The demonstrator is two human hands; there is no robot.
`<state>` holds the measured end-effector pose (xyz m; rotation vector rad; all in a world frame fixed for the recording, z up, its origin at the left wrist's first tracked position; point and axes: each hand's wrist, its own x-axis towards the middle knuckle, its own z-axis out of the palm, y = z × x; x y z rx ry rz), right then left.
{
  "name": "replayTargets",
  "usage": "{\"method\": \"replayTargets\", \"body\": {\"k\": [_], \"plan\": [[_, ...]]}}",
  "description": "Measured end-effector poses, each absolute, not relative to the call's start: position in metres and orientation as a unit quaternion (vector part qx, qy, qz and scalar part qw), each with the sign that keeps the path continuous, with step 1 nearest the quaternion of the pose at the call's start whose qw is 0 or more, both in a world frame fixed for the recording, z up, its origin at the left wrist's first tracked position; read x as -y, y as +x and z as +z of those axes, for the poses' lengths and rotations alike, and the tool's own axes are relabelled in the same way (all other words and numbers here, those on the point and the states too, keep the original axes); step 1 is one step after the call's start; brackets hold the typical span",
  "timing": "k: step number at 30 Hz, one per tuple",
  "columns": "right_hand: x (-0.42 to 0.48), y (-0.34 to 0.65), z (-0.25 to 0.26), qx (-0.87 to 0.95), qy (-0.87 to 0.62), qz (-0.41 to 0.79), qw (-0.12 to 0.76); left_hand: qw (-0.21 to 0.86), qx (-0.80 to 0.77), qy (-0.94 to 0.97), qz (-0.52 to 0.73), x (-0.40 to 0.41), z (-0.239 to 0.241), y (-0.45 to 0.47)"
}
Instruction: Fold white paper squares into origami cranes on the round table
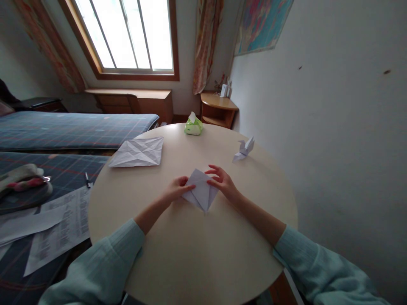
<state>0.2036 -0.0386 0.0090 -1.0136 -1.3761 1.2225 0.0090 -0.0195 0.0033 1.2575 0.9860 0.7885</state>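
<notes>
A sheet of white paper (pixel 201 190), folded into a diamond shape with creased flaps, is between my hands over the middle of the table. My left hand (pixel 177 189) pinches its left corner, thumb on top and the other fingers partly hidden beneath. At the right corner, my right hand (pixel 222 182) grips the paper between thumb and fingers, with some fingers raised. A folded paper crane (pixel 246 148) stands farther back on the right. To the back left lies a creased, flattened sheet of paper (pixel 140 152).
The round cream table (pixel 203 262) carries a green tissue pack (pixel 193 125) at its far edge. Left of it are a bed with plaid cover (pixel 76 127), printed sheets (pixel 63 224) and a pen (pixel 87 180). A white wall (pixel 333 140) runs along the right.
</notes>
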Motion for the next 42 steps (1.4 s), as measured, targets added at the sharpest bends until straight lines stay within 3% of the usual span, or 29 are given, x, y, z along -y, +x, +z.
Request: {"method": "replayTargets", "body": {"k": [4, 8, 11, 14, 18, 22, 28, 32, 42], "plan": [[0.039, 0.201, 0.009, 0.533, -0.415, 0.583, 0.452, 0.622, -0.433, 0.475, 0.448, 0.023, 0.007, 0.011], [0.036, 0.201, 0.005, 0.521, -0.458, 0.537, 0.48, 0.636, -0.418, 0.501, 0.412, 0.025, 0.006, 0.012], [0.034, 0.208, 0.005, 0.545, -0.505, 0.417, 0.523, 0.608, -0.42, 0.531, 0.414, 0.022, 0.004, 0.01], [0.036, 0.217, 0.009, 0.615, -0.518, 0.192, 0.562, 0.541, -0.444, 0.545, 0.462, 0.017, 0.003, 0.007], [0.039, 0.219, 0.009, 0.784, -0.438, 0.014, 0.441, 0.404, -0.471, 0.613, 0.489, 0.016, 0.005, 0.004], [0.041, 0.208, 0.004, 0.882, -0.341, 0.054, 0.32, 0.35, -0.379, 0.775, 0.365, 0.028, 0.008, 0.006], [0.045, 0.208, 0.01, 0.888, -0.307, 0.183, 0.289, 0.235, -0.326, 0.887, 0.228, 0.032, 0.002, 0.005], [0.04, 0.217, 0.013, 0.853, -0.332, 0.23, 0.331, 0.258, -0.315, 0.892, 0.196, 0.023, 0.0, 0.0], [0.034, 0.226, 0.009, 0.868, -0.35, 0.229, 0.27, 0.342, -0.298, 0.863, 0.222, 0.019, 0.008, -0.001]]}}
